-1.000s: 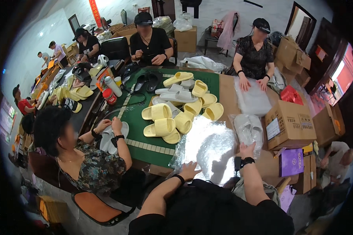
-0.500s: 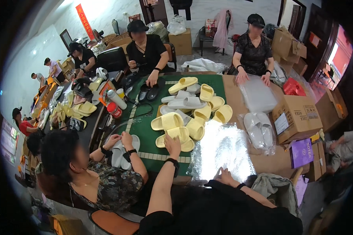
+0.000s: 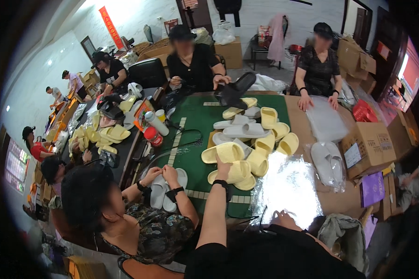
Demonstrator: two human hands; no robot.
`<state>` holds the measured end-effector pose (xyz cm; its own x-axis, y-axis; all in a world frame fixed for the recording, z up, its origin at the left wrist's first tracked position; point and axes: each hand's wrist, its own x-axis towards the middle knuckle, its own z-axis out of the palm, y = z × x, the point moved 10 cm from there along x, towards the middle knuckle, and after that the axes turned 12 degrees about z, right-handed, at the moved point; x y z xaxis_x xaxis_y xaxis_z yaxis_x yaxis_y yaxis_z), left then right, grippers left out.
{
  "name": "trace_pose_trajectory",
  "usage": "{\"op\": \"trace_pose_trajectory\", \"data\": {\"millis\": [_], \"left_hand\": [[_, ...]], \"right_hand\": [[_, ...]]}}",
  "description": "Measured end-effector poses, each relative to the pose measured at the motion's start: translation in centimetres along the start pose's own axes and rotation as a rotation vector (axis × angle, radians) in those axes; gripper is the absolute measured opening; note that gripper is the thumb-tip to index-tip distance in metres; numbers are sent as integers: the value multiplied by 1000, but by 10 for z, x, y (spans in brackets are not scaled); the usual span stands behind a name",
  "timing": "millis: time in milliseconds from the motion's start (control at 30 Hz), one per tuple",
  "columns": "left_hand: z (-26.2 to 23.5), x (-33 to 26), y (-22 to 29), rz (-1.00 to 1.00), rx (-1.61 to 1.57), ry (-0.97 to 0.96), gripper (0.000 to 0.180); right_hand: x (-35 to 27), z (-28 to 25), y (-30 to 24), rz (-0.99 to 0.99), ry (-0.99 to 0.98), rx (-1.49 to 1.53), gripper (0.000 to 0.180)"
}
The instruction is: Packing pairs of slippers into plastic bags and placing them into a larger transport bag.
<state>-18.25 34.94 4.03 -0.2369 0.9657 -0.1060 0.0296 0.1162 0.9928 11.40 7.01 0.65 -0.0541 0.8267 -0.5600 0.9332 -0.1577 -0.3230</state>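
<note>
My left hand (image 3: 223, 170) reaches onto the near yellow slippers (image 3: 239, 173), its fingers closed at the left part of one. Another yellow slipper (image 3: 222, 152) lies just beyond it. My right hand (image 3: 285, 219) rests at the near edge of shiny clear plastic bags (image 3: 286, 188), fingers apart and holding nothing visible. Farther back, more yellow slippers (image 3: 268, 117) and light grey slippers (image 3: 247, 130) lie in a loose heap. Right of the bags lies a grey pair in a clear bag (image 3: 327, 162).
At left, a co-worker's hands (image 3: 160, 174) are over grey slippers (image 3: 170, 190). Across the green table (image 3: 191, 153), another person holds black slippers (image 3: 237, 90). A third touches stacked clear bags (image 3: 328, 118). Cardboard box (image 3: 370, 146) at right; red-lidded jar (image 3: 152, 136) and bottle (image 3: 157, 123) at left.
The whole view has shifted, moving the scene rightward. The person opposite has lifted black slippers off the table. My hands stay at the yellow slippers and the plastic bags.
</note>
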Motion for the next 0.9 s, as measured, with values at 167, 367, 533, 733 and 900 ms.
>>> {"op": "trace_pose_trajectory", "data": {"millis": [167, 367, 533, 733, 900], "left_hand": [[-7, 4, 10, 72, -146, -2, 80], [-2, -19, -15, -158, -372, 118, 60], [73, -59, 54, -198, -566, 84, 41], [163, -129, 81, -339, -807, -463, 22], [217, -180, 74, -426, -854, -568, 16]], "right_hand": [[15, 26, 18, -39, 76, -145, 59], [12, 12, -9, -122, 94, -175, 52], [7, 6, 18, -109, 118, -212, 49], [15, 23, 30, -144, 30, -140, 48], [-10, 7, 27, -105, 2, -19, 43]]}}
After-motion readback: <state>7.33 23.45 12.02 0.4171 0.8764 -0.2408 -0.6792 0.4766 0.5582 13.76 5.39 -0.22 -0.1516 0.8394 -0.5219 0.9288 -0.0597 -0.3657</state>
